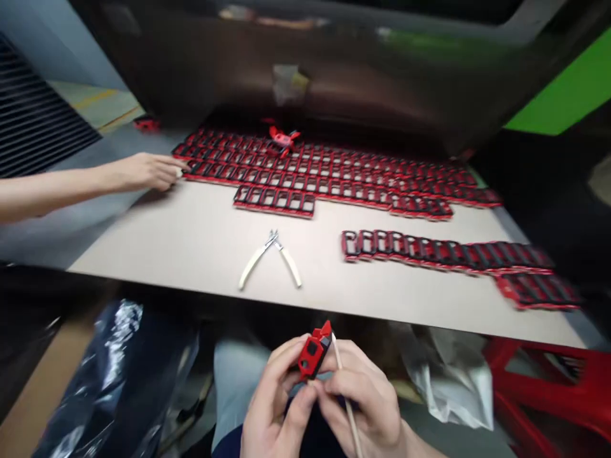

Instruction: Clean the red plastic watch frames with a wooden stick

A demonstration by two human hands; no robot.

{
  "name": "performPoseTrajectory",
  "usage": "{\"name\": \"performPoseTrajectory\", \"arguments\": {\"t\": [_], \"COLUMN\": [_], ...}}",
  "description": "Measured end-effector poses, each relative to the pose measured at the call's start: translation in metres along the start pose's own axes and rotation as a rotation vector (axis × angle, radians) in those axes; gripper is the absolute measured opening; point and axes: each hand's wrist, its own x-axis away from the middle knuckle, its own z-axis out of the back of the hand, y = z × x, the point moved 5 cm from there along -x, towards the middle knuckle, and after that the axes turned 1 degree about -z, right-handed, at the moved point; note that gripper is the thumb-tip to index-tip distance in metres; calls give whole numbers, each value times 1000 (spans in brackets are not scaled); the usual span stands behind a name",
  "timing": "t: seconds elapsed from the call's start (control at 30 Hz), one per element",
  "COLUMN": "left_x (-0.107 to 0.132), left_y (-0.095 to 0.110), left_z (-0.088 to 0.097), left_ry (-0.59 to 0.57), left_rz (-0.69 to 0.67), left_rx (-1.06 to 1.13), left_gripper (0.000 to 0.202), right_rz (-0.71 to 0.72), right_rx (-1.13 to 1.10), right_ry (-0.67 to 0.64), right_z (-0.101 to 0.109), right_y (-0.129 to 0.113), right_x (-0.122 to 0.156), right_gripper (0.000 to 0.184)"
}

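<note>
Two hands held one red-and-black part [314,353] below the table [191,235] edge: your left hand [274,401] and right hand [370,397] pinched it between their fingertips. The right also gripped one thin stick [350,416]. One pair of pliers [272,257] lay beyond. The rows of frames [334,172] were too blurred to count. One other person's hand [147,172] touched the leftmost.

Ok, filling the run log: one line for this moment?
left hand: red part | right hand: red part, stick | pliers: on table | other person's hand: at rows
</note>
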Motion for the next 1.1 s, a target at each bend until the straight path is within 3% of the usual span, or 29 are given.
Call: {"name": "performPoseTrajectory", "arguments": {"t": [0.1,0.27,0.37,0.47,0.87,1.1], "left_x": [-5,-4,-1,1,5,0], "left_y": [-10,-6,3,5,-20,-18], "left_z": [26,63,66,68,79,70], "left_ry": [25,43,-2,-6,87,370], "left_rz": [7,-61,-148,-191,5,-5], "left_rx": [11,-102,-152,-178,-88,112], "left_gripper": [27,13,11,15,8,22], "right_rz": [-36,-154,-212,-217,-249,-75], "right_rx": [-47,75,10,-83,-125,-47], "right_ry": [-21,83,14,-17,-36,-74], "right_z": [-29,-26,-30,-34,-41,-53], "right_y": [2,7,12,13,16,19], "right_x": [17,23,17,15,20,9], "right_gripper": [42,44,34,36,37,29]}}
